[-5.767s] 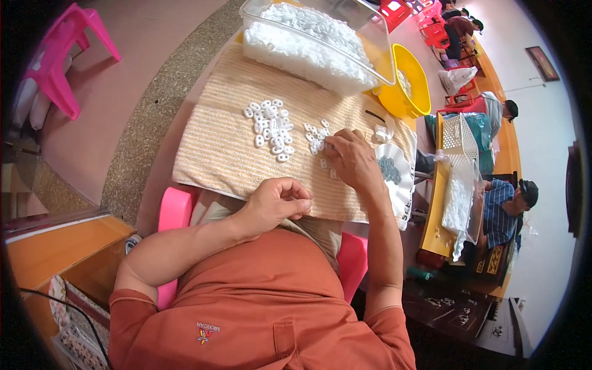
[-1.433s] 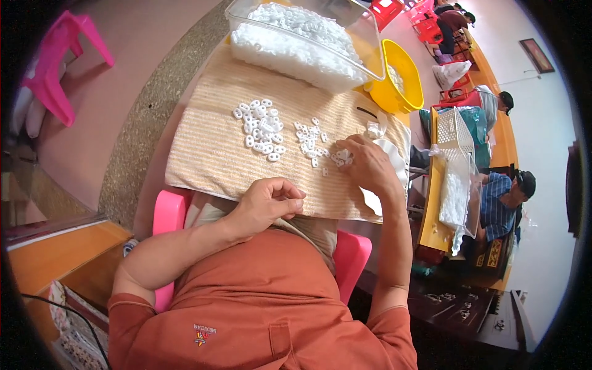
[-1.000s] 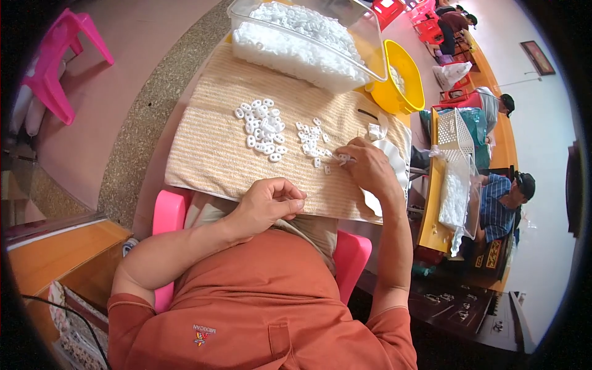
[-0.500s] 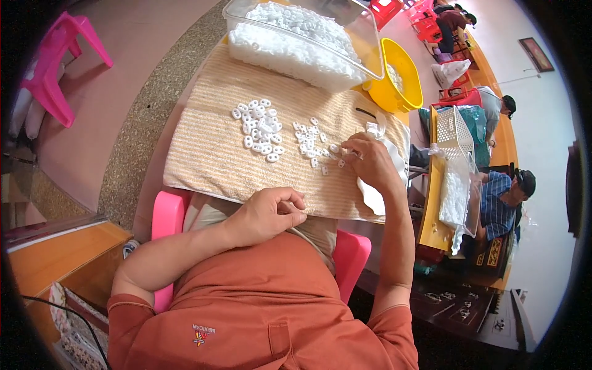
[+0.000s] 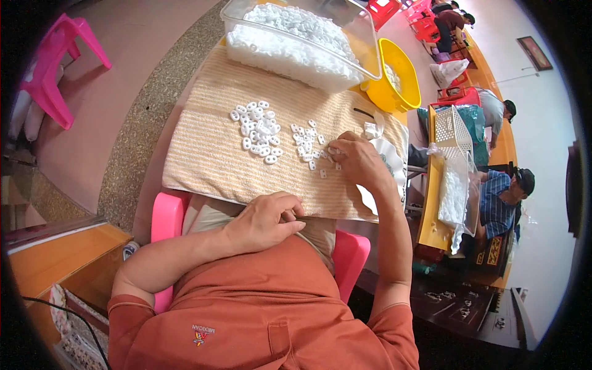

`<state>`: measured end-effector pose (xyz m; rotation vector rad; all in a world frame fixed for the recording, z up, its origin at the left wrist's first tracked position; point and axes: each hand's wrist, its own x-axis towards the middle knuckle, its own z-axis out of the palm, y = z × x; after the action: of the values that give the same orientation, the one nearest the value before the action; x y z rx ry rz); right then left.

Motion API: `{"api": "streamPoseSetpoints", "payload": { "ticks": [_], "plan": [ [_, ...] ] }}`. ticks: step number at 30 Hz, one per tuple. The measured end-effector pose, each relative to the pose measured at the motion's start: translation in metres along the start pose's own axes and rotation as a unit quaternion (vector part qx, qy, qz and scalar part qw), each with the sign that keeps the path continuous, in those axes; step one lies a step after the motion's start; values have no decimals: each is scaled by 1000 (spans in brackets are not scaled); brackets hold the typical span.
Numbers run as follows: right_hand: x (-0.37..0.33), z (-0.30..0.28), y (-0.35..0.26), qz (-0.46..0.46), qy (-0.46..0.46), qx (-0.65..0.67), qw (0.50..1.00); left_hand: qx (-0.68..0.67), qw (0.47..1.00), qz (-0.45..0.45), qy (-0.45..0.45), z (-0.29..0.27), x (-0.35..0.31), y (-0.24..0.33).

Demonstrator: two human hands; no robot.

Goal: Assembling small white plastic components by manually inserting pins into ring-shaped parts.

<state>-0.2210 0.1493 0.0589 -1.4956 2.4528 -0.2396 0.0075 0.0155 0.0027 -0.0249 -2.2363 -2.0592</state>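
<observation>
The striped towel (image 5: 203, 135) is the ground of the work, and its soft cloth probably keeps small pieces from sliding. On its middle part lie two separate groups: a heap of bigger white oval pieces (image 5: 258, 131) toward the left, and a looser group of small white pieces (image 5: 305, 140) to the right of it. The gap between them is perhaps there so that the two kinds do not mix.

The right hand (image 5: 359, 157) is over the right part of the towel, its fingers bent down to the edge of the small group; whether they grip a piece, I am not able to say. The left hand (image 5: 265, 219) is loosely curled at the near edge of the towel. No piece is seen in it, but its palm is hidden.

At the far edge of the towel stands a clear box (image 5: 372, 46), filled high with white pieces; standing there, it seems to leave room for the hands. Beside the far right corner is a yellow basin (image 5: 406, 102), holding some pale pieces. On the right side of the towel, a white wavy dish (image 5: 381, 148), partly behind the right hand, holds something grey.
</observation>
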Motion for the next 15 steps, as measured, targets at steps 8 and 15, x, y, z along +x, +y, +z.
{"api": "streamPoseSetpoints", "payload": {
  "ticks": [8, 15],
  "plan": [
    [0, -1, -4, -32, 19, -3, 999, -26, 999, -22, 5, 0, 0, -3],
    [10, -4, -8, -50, 111, 81, 989, -17, 1000, -20, 6, 0, 1, 0]
  ]
}}
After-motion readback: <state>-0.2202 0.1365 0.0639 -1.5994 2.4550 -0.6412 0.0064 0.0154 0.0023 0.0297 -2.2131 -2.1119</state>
